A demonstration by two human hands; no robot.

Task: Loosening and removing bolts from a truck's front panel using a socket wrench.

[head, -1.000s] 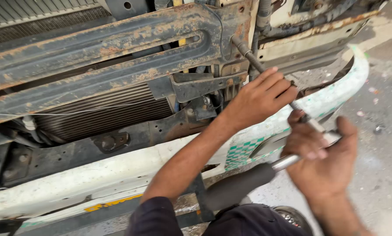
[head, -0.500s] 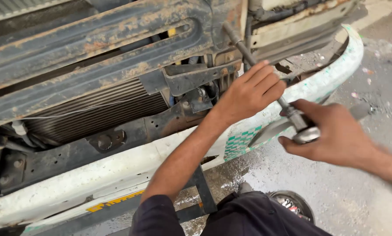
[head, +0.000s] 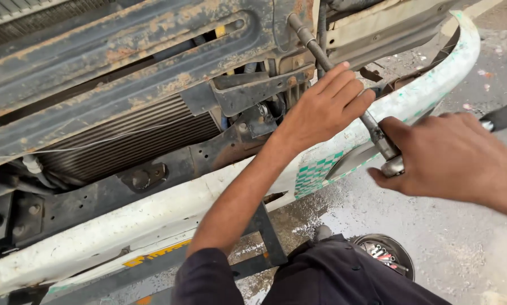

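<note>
A long steel extension bar (head: pixel 321 53) runs from a socket on the rusty frame beam (head: pixel 152 62) down to a ratchet head (head: pixel 393 165). My left hand (head: pixel 327 107) wraps around the middle of the bar. My right hand (head: pixel 451 158) grips the ratchet at its head. The ratchet's black handle (head: pixel 505 113) sticks out to the right behind my right hand. Both hands are close together, just above the bumper.
A white bumper (head: pixel 152 214) with a green checked patch (head: pixel 315 169) curves across below the frame. Radiator fins (head: pixel 129 138) sit behind it at left. A round tray of sockets (head: pixel 386 254) lies on the wet concrete (head: pixel 462 248) by my dark trousers.
My right hand has swung the ratchet handle from the lower left, near my body, up and out to the right. My left hand has stayed on the bar.
</note>
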